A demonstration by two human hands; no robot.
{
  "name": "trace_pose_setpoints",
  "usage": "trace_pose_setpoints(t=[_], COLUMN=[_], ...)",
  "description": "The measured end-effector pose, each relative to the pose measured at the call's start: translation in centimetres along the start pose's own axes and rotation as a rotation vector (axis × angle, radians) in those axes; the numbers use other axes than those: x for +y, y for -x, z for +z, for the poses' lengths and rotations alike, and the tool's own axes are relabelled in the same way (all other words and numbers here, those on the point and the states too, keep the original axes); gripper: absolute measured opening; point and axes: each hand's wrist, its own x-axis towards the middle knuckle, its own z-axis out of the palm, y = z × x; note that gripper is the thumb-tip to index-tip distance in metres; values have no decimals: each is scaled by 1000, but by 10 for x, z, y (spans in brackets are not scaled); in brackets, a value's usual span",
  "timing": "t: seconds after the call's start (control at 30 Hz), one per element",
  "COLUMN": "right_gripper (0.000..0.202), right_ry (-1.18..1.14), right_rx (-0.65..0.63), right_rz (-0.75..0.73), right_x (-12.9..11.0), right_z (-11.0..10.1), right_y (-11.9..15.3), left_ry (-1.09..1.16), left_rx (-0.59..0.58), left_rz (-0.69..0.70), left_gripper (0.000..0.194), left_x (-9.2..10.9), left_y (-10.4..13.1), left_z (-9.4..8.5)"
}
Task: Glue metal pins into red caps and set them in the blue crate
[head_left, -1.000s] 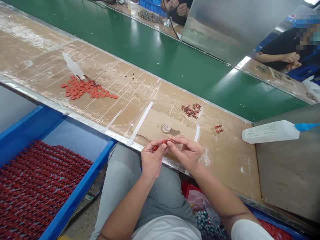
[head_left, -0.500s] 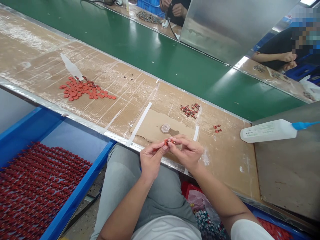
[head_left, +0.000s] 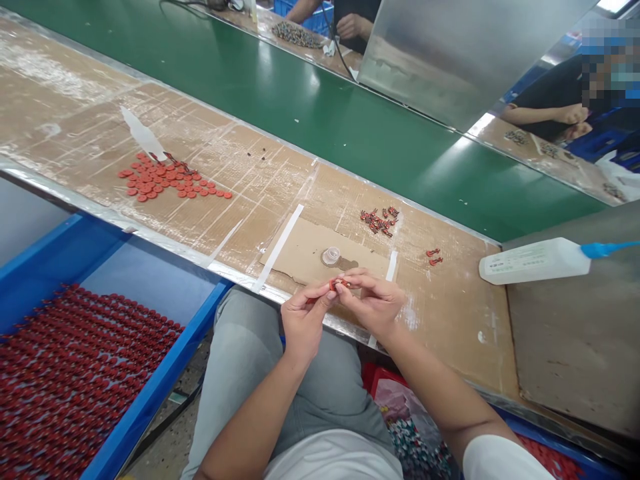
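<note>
My left hand [head_left: 306,321] pinches a small red disc [head_left: 333,285] at the table's front edge. My right hand [head_left: 376,304] closes on a small red-and-dark figure [head_left: 344,283] pressed against that disc; the fingers hide most of both. Just beyond my fingertips, a small clear cup [head_left: 331,256] sits on a cardboard sheet [head_left: 295,250] beside a dark wet stain. Behind it lies a cluster of small red-and-dark figures [head_left: 379,221], with two red pieces [head_left: 434,257] farther right. A pile of red discs [head_left: 160,179] spreads over the table to the left.
A white bottle with a blue nozzle [head_left: 537,260] lies at the right against a metal panel [head_left: 575,313]. Left below the table, a blue tray [head_left: 173,360] holds rows of red pieces. Beyond the table runs a green belt [head_left: 340,120]; co-workers' hands show across it.
My hands stay nearly in place, still pinching the disc and figure together. Small specks on the green belt have shifted left. Across the belt, a co-worker's hands have moved apart.
</note>
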Motion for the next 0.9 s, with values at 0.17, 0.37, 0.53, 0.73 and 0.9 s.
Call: trace_pose_setpoints(t=[0.17,0.37,0.53,0.73,0.9], right_gripper=[20,29,27,28,23], right_ry=[-45,-76,-49,-49,-49], right_rx=[14,23,40,79,57], right_rz=[51,20,57,140,149], right_x=[-2,-4,-5,-6,-8], right_z=[1,1,3,6,6], right_y=[3,3,5,8,6], left_ry=[-19,-39,-28,6,16], left_rx=[9,1,23,11,16], left_rz=[39,56,44,37,28], left_gripper=[12,13,15,14,14], left_x=[2,2,-2,-1,-1], left_y=[0,1,1,0,-1], left_z=[0,-2,-2,-3,-3])
